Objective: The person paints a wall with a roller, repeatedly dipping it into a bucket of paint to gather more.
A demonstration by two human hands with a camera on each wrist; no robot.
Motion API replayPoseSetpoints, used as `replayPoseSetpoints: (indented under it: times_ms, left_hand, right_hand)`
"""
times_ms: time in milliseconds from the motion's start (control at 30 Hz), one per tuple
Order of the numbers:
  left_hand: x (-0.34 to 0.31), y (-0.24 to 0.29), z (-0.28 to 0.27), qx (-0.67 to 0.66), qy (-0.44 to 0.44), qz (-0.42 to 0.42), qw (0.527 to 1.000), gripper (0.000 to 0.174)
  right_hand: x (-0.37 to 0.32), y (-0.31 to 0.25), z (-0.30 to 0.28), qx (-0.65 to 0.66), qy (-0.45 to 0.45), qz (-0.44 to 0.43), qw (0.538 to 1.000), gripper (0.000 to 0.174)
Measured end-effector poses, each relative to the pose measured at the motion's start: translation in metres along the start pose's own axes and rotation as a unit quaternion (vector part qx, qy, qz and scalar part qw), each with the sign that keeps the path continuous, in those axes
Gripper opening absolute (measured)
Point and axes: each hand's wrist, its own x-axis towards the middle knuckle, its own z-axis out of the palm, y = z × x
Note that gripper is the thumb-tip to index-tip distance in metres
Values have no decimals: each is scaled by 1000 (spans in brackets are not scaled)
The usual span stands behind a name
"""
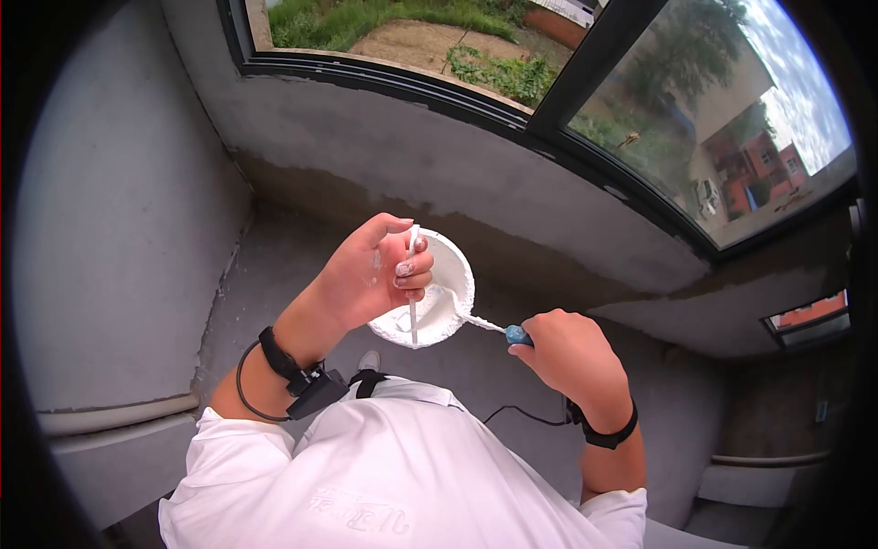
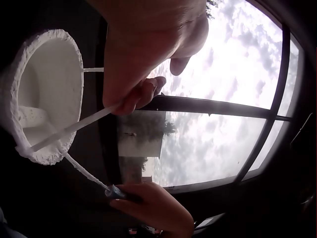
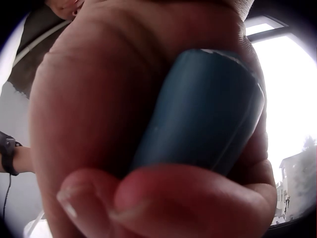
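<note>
A white bucket (image 1: 455, 261) (image 2: 54, 64), its rim crusted with white material, hangs in front of the person. The left hand (image 1: 361, 279) (image 2: 148, 49) has its fingers curled round the bucket's flat white strap handle (image 1: 413, 316) (image 2: 74, 126); white smears mark its fingers and palm. In the right hand (image 1: 576, 357) (image 2: 158, 206) (image 3: 94, 109) is the blue grip (image 1: 519, 336) (image 3: 203, 109) of a tool, the fingers wrapped round it. The tool's white-coated shaft (image 1: 485, 324) (image 2: 84, 168) crosses the rim into the bucket, where white material lies inside. The tool's end is not clearly visible.
A dark-framed window (image 1: 549, 119) runs above a grey wall (image 1: 366, 137) beyond the bucket. At the left stands another grey wall (image 1: 119, 210), with a pale pipe (image 1: 119, 416) low along it. Grey floor (image 1: 274, 247) lies below, and a shoe (image 1: 369, 360) shows under the bucket.
</note>
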Motion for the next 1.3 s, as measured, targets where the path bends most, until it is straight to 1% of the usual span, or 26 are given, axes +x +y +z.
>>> replayPoseSetpoints:
  times_ms: [167, 233, 267, 333, 367, 400, 433, 467, 567, 667, 700, 733, 800, 833, 900, 933, 1000, 1100, 1167, 1233, 1300]
  left_hand:
    - [3, -8, 6, 6, -5, -20, 1000, 31]
    - [5, -11, 9, 17, -3, -23, 1000, 31]
    - [7, -11, 11, 23, -7, -31, 999, 31]
    - [7, -12, 13, 39, -6, -21, 999, 31]
    - [7, -12, 15, 44, -9, -30, 999, 31]
    - [8, -12, 18, 45, -8, -20, 999, 31]
    - [8, -12, 20, 46, -7, -8, 999, 31]
    - [9, -12, 20, 52, -8, -16, 999, 31]
    - [12, -12, 17, 37, -5, -14, 999, 30]
    - [14, -16, 18, 31, -11, -24, 999, 29]
    - [15, -18, 19, 32, -12, -27, 999, 29]
    - [15, -20, 20, 32, -14, -31, 999, 29]
    - [18, -24, 23, 32, -18, -38, 999, 29]
    - [20, -26, 25, 32, -15, -37, 999, 29]
    - [21, -30, 30, 36, -14, -41, 998, 29]
    - [21, -31, 34, 42, -12, -35, 998, 29]
    - [22, -33, 37, 55, -10, -37, 998, 29]
    - [25, -35, 39, 67, -4, -38, 997, 30]
    - [25, -38, 45, 64, 5, -30, 997, 31]
    - [25, -39, 49, 67, 2, -42, 997, 31]
    - [28, -42, 55, 61, -4, -48, 997, 32]
  right_hand:
    - [-10, -3, 6, 4, 21, 13, 1000, 27]
    - [0, -9, 17, 24, 63, -12, 998, 28]
    - [6, -11, 23, 30, 67, -5, 997, 28]
    - [16, -17, 35, 44, 97, -36, 994, 29]
    - [19, -20, 38, 57, 90, -28, 994, 31]
    - [18, -21, 40, 65, 93, -21, 993, 31]
    - [16, -22, 42, 60, 71, -7, 996, 31]
    - [14, -20, 45, 55, 48, 7, 997, 31]
    - [-10, -6, 27, 60, 34, 15, 998, 29]
    - [-34, 8, 16, 62, 50, 31, 996, 26]
    - [-39, 10, 14, 61, 29, 54, 996, 23]
    - [-41, 13, 19, 63, 28, 57, 996, 23]
    - [-47, 21, 35, 79, 81, 52, 992, 19]
    - [-46, 24, 44, 81, 82, 56, 992, 19]
    - [-43, 30, 68, 178, 147, 38, 972, 17]
    - [-42, 33, 80, 182, 149, 42, 971, 17]
    - [-41, 34, 98, 254, 149, 44, 955, 21]
    - [-58, 29, 106, 260, 183, 49, 947, 25]
    - [-56, 32, 118, 287, 185, 58, 938, 27]
    - [-59, 30, 128, 314, 189, 71, 928, 30]
    - [-63, 33, 136, 261, 228, 84, 934, 32]
